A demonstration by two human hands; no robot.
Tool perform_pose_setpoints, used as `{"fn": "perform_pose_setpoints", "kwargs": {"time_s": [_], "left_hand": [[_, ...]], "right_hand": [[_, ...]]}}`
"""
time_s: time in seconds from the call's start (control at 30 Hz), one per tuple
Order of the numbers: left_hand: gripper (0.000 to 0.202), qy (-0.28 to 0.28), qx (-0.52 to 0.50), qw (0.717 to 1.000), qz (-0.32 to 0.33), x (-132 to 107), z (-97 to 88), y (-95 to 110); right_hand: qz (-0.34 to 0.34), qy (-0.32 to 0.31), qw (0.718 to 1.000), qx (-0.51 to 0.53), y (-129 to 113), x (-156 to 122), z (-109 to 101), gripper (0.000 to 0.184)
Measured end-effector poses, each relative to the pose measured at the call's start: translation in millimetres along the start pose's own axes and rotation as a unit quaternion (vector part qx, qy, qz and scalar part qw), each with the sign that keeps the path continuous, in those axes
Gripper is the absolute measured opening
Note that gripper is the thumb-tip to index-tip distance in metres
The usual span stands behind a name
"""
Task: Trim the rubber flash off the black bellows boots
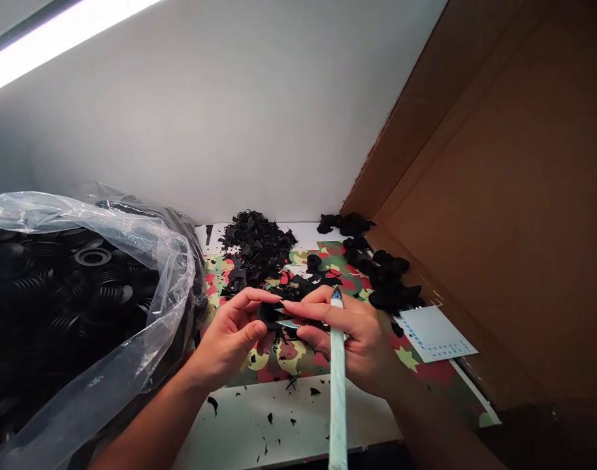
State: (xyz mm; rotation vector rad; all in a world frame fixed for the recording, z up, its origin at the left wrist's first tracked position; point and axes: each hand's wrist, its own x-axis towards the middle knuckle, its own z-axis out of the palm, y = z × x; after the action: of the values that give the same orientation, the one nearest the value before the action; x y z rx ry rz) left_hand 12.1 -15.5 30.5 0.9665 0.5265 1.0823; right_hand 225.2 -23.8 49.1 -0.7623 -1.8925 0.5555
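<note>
My left hand (232,333) pinches a small black rubber part (270,313) between thumb and fingers, just above a camouflage-patterned mat (347,277). My right hand (354,333) is closed around a blade tool with a long pale green handle (338,391). Its short metal tip (287,322) points left and touches the rubber part. The two hands meet over the near edge of the mat.
A clear plastic bag (132,313) full of black ribbed rubber parts fills the left. A heap of black trimmings (254,245) lies behind the hands, loose black parts (387,277) at the right. A cardboard wall (514,215) stands right, a white card (433,333) beside it.
</note>
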Motion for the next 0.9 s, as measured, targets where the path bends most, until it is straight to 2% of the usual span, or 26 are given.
{"fn": "perform_pose_setpoints", "kwargs": {"time_s": [0.17, 0.27, 0.6, 0.9], "left_hand": [[0.048, 0.026, -0.011, 0.999, -0.02, -1, -1.1, 1], [0.045, 0.04, 0.005, 0.999, -0.023, -2, -1.5, 1], [0.043, 0.03, 0.014, 0.999, -0.001, -3, -1.7, -2], [0.039, 0.023, -0.016, 0.999, -0.027, -3, 0.4, -2]], "right_hand": [[-0.019, -0.034, 0.999, -0.006, 2, -1, 5, 0.026], [-0.014, -0.019, 1.0, 0.006, 2, -3, 9, 0.025], [-0.027, 0.016, 0.999, 0.007, -1, -6, 14, 0.027], [-0.073, 0.013, 0.994, -0.078, -8, -3, 10, 0.023]]}}
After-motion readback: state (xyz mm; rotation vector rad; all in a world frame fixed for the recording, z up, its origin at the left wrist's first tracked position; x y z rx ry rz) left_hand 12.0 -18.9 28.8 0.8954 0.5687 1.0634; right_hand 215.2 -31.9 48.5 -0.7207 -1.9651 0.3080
